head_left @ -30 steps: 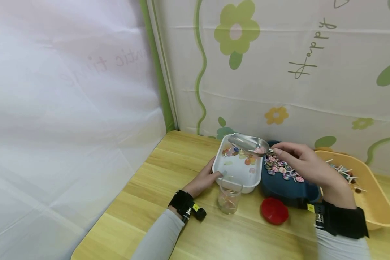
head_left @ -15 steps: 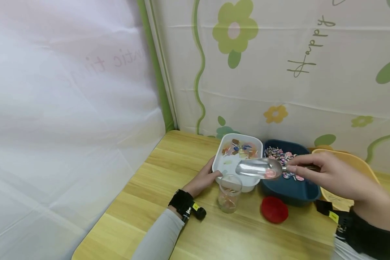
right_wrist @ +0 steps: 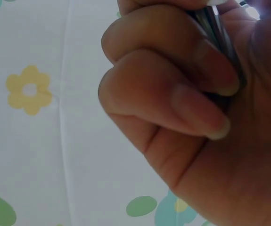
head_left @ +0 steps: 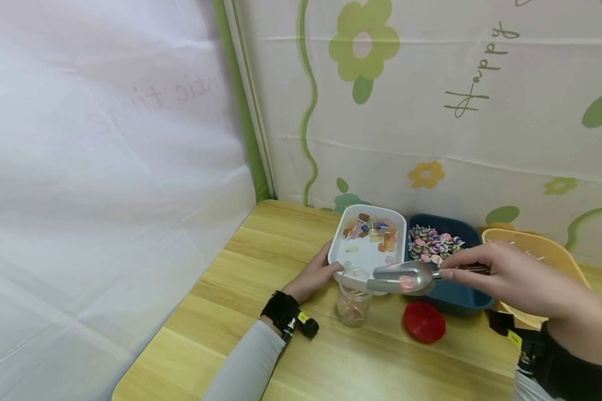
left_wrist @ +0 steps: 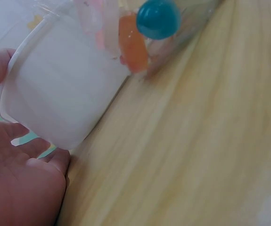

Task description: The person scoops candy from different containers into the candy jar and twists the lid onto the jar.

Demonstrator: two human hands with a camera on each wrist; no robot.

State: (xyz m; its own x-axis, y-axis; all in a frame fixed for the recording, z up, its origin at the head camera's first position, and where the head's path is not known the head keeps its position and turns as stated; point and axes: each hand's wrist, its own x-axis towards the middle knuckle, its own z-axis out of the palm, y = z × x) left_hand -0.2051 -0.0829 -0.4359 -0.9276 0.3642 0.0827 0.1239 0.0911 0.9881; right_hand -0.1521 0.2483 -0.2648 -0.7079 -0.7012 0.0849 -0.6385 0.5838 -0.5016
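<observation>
My right hand (head_left: 522, 281) grips the handle of a metal scoop (head_left: 421, 269); in the right wrist view its fingers (right_wrist: 144, 94) curl round the handle. A pink candy (head_left: 406, 283) lies in the scoop, whose front edge overlaps the rim of a clear plastic cup (head_left: 353, 313). Candies on sticks fill the lower part of this upright cup. With the thumb over the rim and fingers along the outside, my left hand (head_left: 312, 281) holds the near left corner of a white bin (left_wrist: 64, 84). Several gummy-like candies (head_left: 376, 228) lie inside that bin.
Right of the white bin stands a dark blue bin (head_left: 461, 298) with many swirl lollipops (head_left: 431, 245). A yellow bin (head_left: 557, 253) is partly behind my right hand. A red lid (head_left: 423, 322) lies on the wooden table (head_left: 221, 301). Printed cloth (head_left: 381, 128) hangs along the back.
My right hand has brought the scoop down and toward me, from over the white bin to the cup's rim, levelling it. My left hand has stayed on the white bin.
</observation>
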